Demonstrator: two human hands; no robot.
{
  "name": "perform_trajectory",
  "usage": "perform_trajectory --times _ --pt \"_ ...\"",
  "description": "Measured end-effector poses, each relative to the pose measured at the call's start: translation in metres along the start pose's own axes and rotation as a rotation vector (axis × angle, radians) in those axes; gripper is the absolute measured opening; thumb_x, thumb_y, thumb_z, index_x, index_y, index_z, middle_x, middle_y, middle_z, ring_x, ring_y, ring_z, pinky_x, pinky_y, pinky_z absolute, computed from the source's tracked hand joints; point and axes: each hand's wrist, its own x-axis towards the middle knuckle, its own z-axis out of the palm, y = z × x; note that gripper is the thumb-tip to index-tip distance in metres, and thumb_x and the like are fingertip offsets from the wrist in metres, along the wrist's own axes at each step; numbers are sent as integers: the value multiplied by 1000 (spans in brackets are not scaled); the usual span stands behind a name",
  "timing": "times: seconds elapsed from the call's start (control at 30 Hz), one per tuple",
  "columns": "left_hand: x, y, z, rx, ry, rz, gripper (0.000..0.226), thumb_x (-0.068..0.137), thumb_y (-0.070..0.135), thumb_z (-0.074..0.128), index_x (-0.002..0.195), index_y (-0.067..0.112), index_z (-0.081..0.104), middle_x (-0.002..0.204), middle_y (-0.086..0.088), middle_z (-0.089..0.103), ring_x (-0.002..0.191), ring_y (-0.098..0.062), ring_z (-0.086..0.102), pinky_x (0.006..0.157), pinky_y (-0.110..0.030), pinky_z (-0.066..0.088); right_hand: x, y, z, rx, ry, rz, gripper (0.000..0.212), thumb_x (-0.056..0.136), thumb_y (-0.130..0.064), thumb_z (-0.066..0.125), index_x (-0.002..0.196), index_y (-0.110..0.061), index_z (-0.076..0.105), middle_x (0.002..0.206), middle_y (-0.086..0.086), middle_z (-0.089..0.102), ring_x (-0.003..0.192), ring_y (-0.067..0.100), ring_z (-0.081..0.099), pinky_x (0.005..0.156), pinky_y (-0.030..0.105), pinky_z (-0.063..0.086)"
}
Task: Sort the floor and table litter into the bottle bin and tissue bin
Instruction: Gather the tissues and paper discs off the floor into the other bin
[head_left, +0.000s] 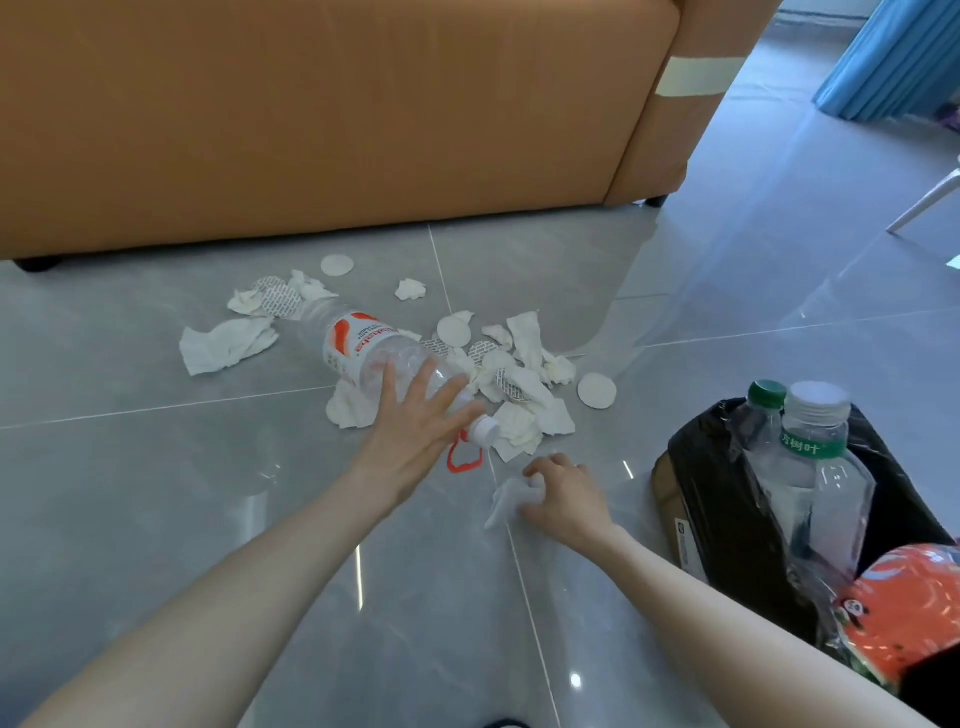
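Observation:
A large clear plastic bottle (358, 345) with a red and white label lies on the grey floor, its white cap (484, 430) and red handle loop (464, 459) toward me. My left hand (410, 431) is spread flat over the bottle's neck end, fingers straight. My right hand (563, 496) curls around a crumpled white tissue (506, 501) on the floor. Several more tissues (226, 343) and round white pads (597, 391) lie scattered around the bottle. At the right a box lined with a black bag (727, 499) holds clear bottles (810, 467).
An orange sofa (322, 114) stands right behind the litter. A blue curtain (893, 57) and a white chair leg (924, 200) are at the far right. An orange packet (904, 613) sits at the bin's near edge.

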Motion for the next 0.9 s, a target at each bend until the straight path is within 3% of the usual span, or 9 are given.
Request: perform_trajectory --times 0.07,0.17,0.3,0.43,0.53,0.63,0.7,0.77,0.9 --pt "5 5 -22 -184 94 -28 86 55 7 80 123 35 35 132 1 42 125 -37 41 94 -58 39 -4 -9 -18 140 88 -22 60 78 -33 69 133 -23 46 137 2 44 121 27 42 97 33 40" --pt "6 10 -66 -609 286 -82 47 88 24 57 127 36 34 133 8 40 126 -22 37 103 -39 32 -13 -23 -52 425 195 -116 80 71 -25 79 139 -20 38 139 4 41 130 20 38 103 28 34" --pt "2 14 -135 -989 361 -109 41 93 35 54 131 36 39 131 16 38 124 -11 37 99 -25 28 -32 -39 -106 545 331 -318 91 64 -26 84 140 -29 35 136 -12 42 130 9 36 104 25 32" --pt "-10 32 -205 -1144 452 -55 43 91 32 59 132 31 43 130 16 42 124 -1 38 100 -19 32 -57 -56 -157 595 398 -477 102 58 -29 90 134 -48 24 129 -38 33 120 -24 28 99 3 25" --pt "-25 50 -245 -1132 482 65 42 92 29 59 130 33 42 130 21 41 124 3 39 100 -15 34 -78 -68 -189 645 517 -517 97 54 -41 91 133 -40 35 132 -23 47 125 -4 43 105 25 41" --pt "-35 62 -273 -1126 532 119 46 93 30 57 135 32 38 139 23 37 131 4 35 100 -9 32 -104 -71 -225 647 674 -566 91 55 -46 86 131 -31 38 123 -22 50 116 -4 49 95 17 44" --pt "-38 70 -290 -1182 566 97 50 92 36 58 137 34 35 141 24 37 130 2 37 99 -14 38 -121 -68 -248 582 750 -586 89 58 -43 85 131 -31 35 127 -15 49 118 4 49 96 24 46" --pt "-35 78 -306 -1298 596 45 49 88 43 58 132 40 37 130 23 47 117 0 49 91 -19 44 -133 -61 -269 511 809 -580 90 58 -38 84 132 -28 35 129 -7 48 119 13 48 97 35 47" --pt "-20 95 -324 -1421 596 -65 30 94 37 53 122 37 44 114 13 58 101 -12 60 84 -34 51 -159 -32 -303 330 912 -489 88 58 -33 83 134 -22 40 127 -6 46 114 12 47 94 38 47"
